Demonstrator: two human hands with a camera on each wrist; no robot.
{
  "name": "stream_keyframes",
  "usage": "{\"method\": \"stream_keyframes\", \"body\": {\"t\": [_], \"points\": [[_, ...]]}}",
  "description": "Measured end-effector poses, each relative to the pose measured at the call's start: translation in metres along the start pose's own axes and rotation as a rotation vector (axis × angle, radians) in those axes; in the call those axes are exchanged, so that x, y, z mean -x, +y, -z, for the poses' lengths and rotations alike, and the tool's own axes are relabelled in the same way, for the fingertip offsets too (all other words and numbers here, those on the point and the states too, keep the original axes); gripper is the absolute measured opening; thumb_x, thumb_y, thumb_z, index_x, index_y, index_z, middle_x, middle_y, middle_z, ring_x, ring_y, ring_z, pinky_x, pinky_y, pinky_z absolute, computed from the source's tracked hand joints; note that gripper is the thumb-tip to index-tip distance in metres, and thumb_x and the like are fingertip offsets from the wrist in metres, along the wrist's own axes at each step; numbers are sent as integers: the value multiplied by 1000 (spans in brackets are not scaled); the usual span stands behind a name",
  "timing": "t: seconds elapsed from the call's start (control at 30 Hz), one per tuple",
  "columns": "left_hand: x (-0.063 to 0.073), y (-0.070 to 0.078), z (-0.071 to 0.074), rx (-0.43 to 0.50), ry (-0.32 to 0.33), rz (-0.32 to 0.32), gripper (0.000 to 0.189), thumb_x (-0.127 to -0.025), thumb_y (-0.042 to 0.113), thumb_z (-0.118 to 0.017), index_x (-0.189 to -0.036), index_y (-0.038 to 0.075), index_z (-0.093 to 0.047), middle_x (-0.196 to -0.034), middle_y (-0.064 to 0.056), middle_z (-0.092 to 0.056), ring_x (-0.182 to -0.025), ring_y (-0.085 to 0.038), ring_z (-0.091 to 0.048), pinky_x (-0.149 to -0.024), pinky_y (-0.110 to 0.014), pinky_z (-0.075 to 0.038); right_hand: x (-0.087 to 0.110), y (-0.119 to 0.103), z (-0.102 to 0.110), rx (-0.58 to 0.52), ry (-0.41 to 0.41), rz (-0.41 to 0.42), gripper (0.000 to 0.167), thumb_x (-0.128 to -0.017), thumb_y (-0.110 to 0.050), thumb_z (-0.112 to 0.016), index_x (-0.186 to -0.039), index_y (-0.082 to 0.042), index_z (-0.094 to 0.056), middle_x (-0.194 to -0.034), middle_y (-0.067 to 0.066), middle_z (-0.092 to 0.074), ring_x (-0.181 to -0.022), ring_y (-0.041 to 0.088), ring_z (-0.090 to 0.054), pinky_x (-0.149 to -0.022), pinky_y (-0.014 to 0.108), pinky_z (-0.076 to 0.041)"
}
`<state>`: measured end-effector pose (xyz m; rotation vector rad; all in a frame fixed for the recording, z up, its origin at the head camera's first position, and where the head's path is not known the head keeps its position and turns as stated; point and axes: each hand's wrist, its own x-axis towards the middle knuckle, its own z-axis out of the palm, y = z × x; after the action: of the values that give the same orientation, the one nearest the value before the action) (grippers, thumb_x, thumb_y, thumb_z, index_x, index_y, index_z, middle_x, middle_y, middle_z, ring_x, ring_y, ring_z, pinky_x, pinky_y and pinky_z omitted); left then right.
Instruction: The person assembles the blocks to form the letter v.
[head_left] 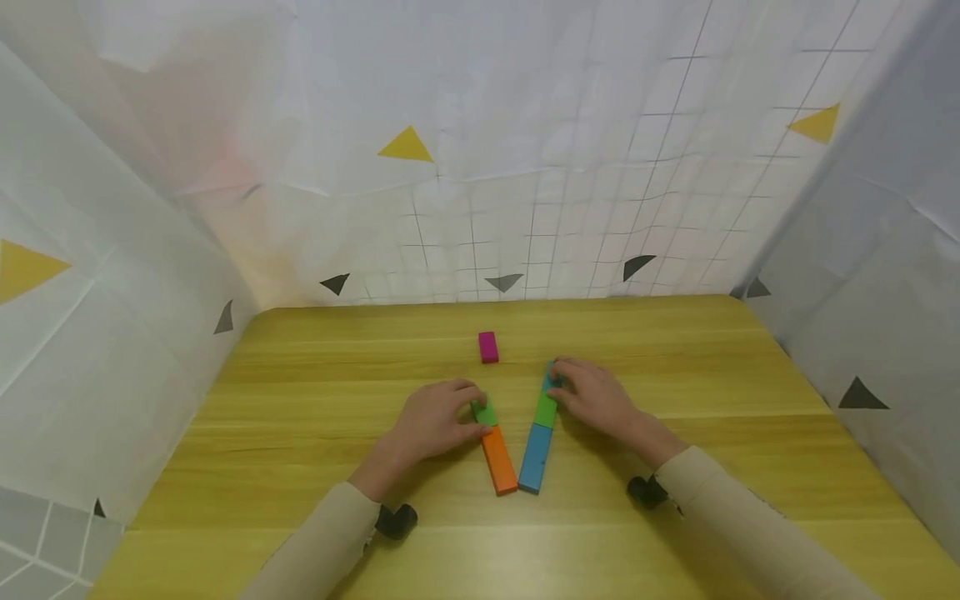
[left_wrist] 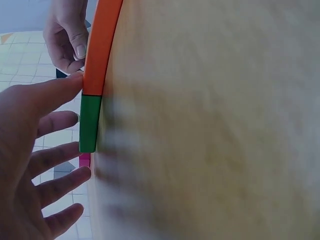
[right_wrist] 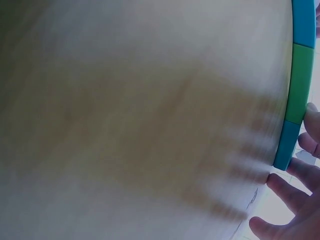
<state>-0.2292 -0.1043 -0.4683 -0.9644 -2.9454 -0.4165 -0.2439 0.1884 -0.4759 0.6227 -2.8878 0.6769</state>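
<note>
My left hand (head_left: 438, 417) reaches from the left to a row made of a green block (head_left: 487, 413) and an orange block (head_left: 498, 460), set end to end. Its thumb touches the orange block near the seam, and the other fingers spread beside the green one. My right hand (head_left: 596, 400) leans over a second row: a long blue block (head_left: 536, 458), a green block (right_wrist: 301, 82) and a shorter blue block (right_wrist: 286, 146) at the far end. Its thumb is at the seam of these last two; its fingertips touch the short blue block, partly hiding it in the head view.
A magenta block (head_left: 488, 347) lies alone farther back on the wooden table (head_left: 315, 358). The two rows form a V, nearly meeting at their near ends. White sheets (head_left: 480, 100) with grid lines and triangles stand behind and at the sides.
</note>
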Motion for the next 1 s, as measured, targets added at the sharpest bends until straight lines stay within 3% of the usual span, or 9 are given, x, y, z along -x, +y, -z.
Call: {"method": "stream_keyframes", "body": {"t": [0.37,0.67,1.0], "points": [[-8,-5,5,45,2,29,33,-90,51,-64,-114,29,-67,-123,9,-64,-99,-13,-62,-86,-32,-53,-1,-1,0,-13,-4,6,17,-94,-28,-68,-104,-15,-66,-106,-1,-68,-90,17,-63,-78,39,-54],[-23,-18,3,137,4,102,34,-95,49,-58,-121,30,-65,-132,7,-61,-121,-19,-59,-102,-41,-49,-1,0,2,-16,3,10,17,-94,-28,-69,-104,-15,-66,-110,1,-68,-96,20,-65,-81,41,-55],[-41,-36,2,141,43,131,36,-93,45,-59,-125,29,-64,-130,6,-61,-120,-20,-60,-103,-41,-48,0,0,2,-8,0,13,17,-93,-27,-69,-103,-14,-66,-117,4,-68,-103,25,-66,-86,45,-55]]}}
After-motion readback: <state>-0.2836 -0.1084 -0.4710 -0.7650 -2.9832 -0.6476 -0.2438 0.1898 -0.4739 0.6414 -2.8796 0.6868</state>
